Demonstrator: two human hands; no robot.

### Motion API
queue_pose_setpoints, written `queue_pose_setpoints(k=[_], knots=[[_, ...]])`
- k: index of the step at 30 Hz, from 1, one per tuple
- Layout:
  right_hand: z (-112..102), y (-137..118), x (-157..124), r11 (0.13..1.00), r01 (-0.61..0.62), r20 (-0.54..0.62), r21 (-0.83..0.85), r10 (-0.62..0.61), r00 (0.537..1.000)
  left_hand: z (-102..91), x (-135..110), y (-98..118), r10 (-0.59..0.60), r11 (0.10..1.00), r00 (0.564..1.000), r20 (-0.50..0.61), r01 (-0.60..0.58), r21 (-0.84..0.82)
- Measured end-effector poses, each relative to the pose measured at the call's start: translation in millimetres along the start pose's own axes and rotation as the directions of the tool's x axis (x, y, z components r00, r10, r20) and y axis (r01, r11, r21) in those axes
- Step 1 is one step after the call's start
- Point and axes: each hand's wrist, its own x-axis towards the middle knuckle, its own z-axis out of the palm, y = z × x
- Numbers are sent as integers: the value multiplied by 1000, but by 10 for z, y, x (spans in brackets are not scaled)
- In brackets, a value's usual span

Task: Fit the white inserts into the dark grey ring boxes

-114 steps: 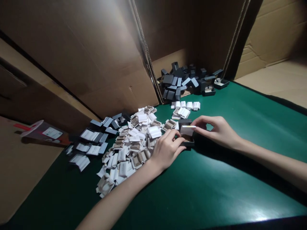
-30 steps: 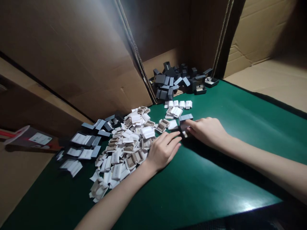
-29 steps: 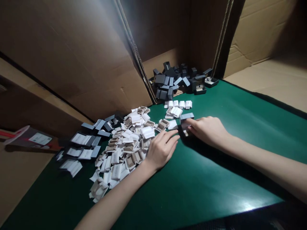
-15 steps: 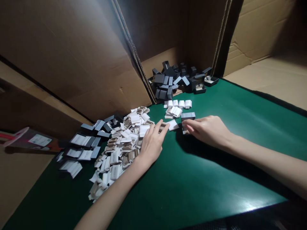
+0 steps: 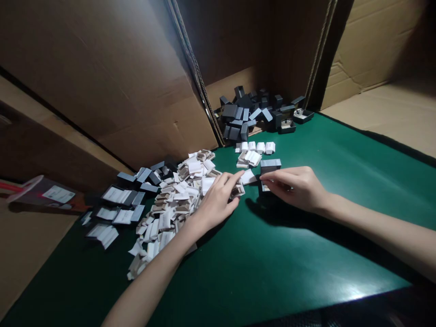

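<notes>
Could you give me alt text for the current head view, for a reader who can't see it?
A person's right hand is at a small open black box on a green table, while the left hand is over a pile of folded white card pieces. More black boxes lie near cardboard walls.

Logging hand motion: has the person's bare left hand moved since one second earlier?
Yes: the left hand has shifted left and forward, nearer the tall brown cardboard panel.
</notes>
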Motion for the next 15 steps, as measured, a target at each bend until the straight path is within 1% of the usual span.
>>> queue_pose_setpoints(k=[2, 3, 5, 7, 9, 11, 13, 15], knots=[[-5, -10, 23, 997, 24, -14, 67, -23, 1000, -2, 11, 42, -36, 980, 996, -81, 19, -200], [-7, -18, 34, 994, 33, -5, 107, -33, 999, 5, 14, 66, -54, 951, 992, -116, 16, -309], [-6, -39, 48, 979, 45, 38, 199, -53, 998, 31, 14, 117, -90, 860, 984, -157, -3, -510], [4, -69, 47, 957, 42, 88, 288, -71, 994, 68, 9, 168, -133, 762, 977, -168, -8, -648], [18, -104, 37, 935, 25, 106, 355, -66, 992, 112, 0, 209, -185, 705, 965, -185, -1, -709], [28, -142, 29, 916, -14, 101, 402, -30, 994, 160, -6, 233, -212, 677, 955, -208, -10, -736], [22, -167, 32, 894, -58, 105, 444, 12, 994, 210, -9, 241, -201, 660, 952, -232, -43, -750], [-16, -162, 55, 878, -100, 128, 468, 45, 991, 258, -10, 237, -162, 667, 955, -250, -81, -741]])
